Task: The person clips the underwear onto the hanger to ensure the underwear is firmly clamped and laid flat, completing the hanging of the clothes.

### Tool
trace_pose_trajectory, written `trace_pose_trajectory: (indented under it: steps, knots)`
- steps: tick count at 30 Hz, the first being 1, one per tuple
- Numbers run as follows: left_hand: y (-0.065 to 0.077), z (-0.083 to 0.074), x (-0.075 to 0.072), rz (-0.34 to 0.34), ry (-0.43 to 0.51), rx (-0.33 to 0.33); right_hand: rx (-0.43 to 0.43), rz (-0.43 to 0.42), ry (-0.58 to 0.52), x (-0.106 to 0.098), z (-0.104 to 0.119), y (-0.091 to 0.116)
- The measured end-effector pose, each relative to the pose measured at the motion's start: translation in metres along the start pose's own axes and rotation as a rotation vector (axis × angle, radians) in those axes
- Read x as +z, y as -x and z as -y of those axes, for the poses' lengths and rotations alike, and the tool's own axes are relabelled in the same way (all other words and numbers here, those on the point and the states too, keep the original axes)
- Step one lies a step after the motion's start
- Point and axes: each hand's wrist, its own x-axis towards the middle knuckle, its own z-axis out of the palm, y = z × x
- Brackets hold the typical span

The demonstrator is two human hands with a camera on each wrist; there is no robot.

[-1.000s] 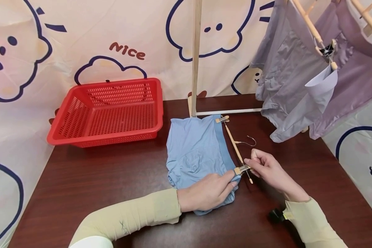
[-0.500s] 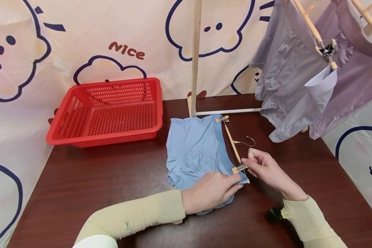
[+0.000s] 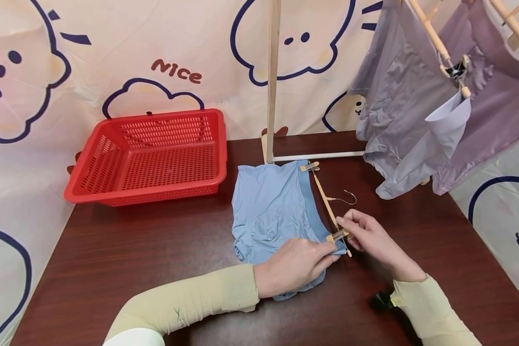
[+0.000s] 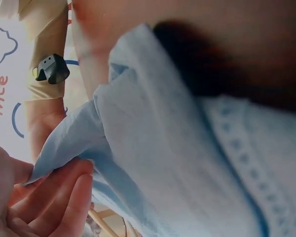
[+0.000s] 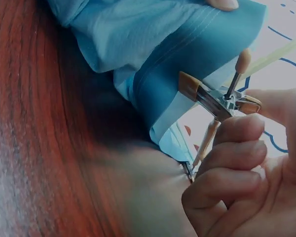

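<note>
A pair of light blue boxer briefs (image 3: 268,206) lies on the table, waistband to the right. Along the waistband runs a wooden clip hanger (image 3: 324,198) with a metal hook; its far clip (image 3: 310,166) sits on the waistband's far corner. My left hand (image 3: 296,266) pinches the near waistband corner between thumb and fingers, seen also in the left wrist view. My right hand (image 3: 374,240) pinches the tail of the near clip (image 3: 338,235). In the right wrist view that clip's wooden tip (image 5: 188,85) lies over the waistband; whether it bites the cloth I cannot tell.
A red plastic basket (image 3: 168,166) stands at the back left. Behind the briefs rises a wooden rack post (image 3: 273,86) with a white base bar (image 3: 320,156). Grey and mauve garments (image 3: 408,105) hang from hangers at the right. A patterned cloth (image 3: 129,43) covers the back.
My left hand has moved a little right, drawing the waistband corner out toward the hanger's end. My right hand and the near clip went slightly left, and the clip then came back a little.
</note>
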Motion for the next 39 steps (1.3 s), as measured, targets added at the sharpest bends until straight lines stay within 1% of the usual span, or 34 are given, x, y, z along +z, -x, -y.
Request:
trace_pose_trajectory:
  steps: [3,8,10,12,14,20,23,26,28,31,34,39]
  knots:
    - [0.001,0.001,-0.001,-0.011,-0.001,0.001,0.068,0.039,-0.037,-0.002,-0.002,-0.001]
    - [0.001,0.000,-0.003,-0.044,0.033,0.012,0.244,0.132,-0.147,-0.004,-0.004,-0.004]
    - [0.001,0.000,-0.004,-0.044,0.058,0.018,0.270,0.147,-0.179,-0.004,-0.005,-0.007]
    - [0.001,-0.001,-0.005,-0.037,0.076,0.022,0.259,0.142,-0.193,-0.005,-0.007,-0.010]
    - [0.001,-0.002,-0.005,-0.030,0.084,0.025,0.231,0.119,-0.223,-0.005,-0.010,-0.014]
    - [0.003,-0.005,-0.004,-0.035,0.038,0.028,0.114,0.053,-0.284,-0.005,-0.015,-0.022]
    - [0.005,-0.005,-0.003,-0.033,0.025,0.033,0.075,0.056,-0.288,-0.004,-0.014,-0.024]
    - [0.006,-0.004,-0.001,-0.034,0.028,0.033,0.057,0.066,-0.297,-0.003,-0.010,-0.027]
    - [0.007,-0.003,-0.001,-0.036,0.036,0.028,0.064,0.071,-0.296,-0.003,-0.008,-0.028]
    - [0.007,-0.002,-0.001,-0.038,0.054,0.015,0.090,0.062,-0.242,-0.005,-0.006,-0.029]
    - [0.008,0.000,-0.003,-0.033,0.084,0.001,0.149,0.067,-0.176,-0.008,-0.006,-0.028]
    - [0.010,0.005,-0.004,-0.053,0.188,-0.062,0.213,0.112,-0.143,-0.013,-0.009,-0.022]
